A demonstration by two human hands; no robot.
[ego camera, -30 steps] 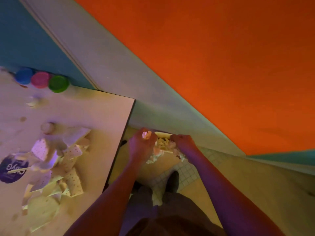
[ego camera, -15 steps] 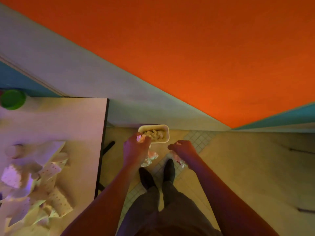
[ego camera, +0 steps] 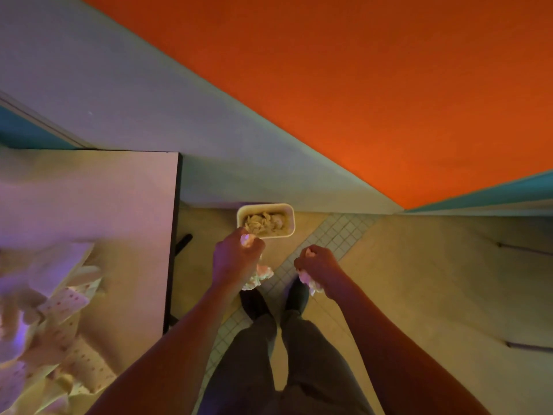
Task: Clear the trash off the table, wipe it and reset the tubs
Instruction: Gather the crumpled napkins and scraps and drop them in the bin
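My left hand point(ego camera: 235, 259) grips a wad of crumpled paper trash point(ego camera: 258, 275), held just in front of a small white bin point(ego camera: 288, 218) on the floor. The bin stands against the wall and holds crumpled paper. My right hand point(ego camera: 318, 266) grips another crumpled wad point(ego camera: 309, 280), to the right of the left hand and nearer to me than the bin. At the left, the table point(ego camera: 119, 205) carries a heap of spotted paper scraps point(ego camera: 62, 324) near its left part.
The table's dark right edge point(ego camera: 173, 241) runs close beside my left arm. My feet in dark shoes point(ego camera: 296, 295) stand on the tiled floor strip below my hands. A grey and orange wall rises behind the bin.
The view has swung right, so the coloured tubs left the frame. The bin now shows fully beyond my hands, which have moved slightly apart, each still holding its paper.
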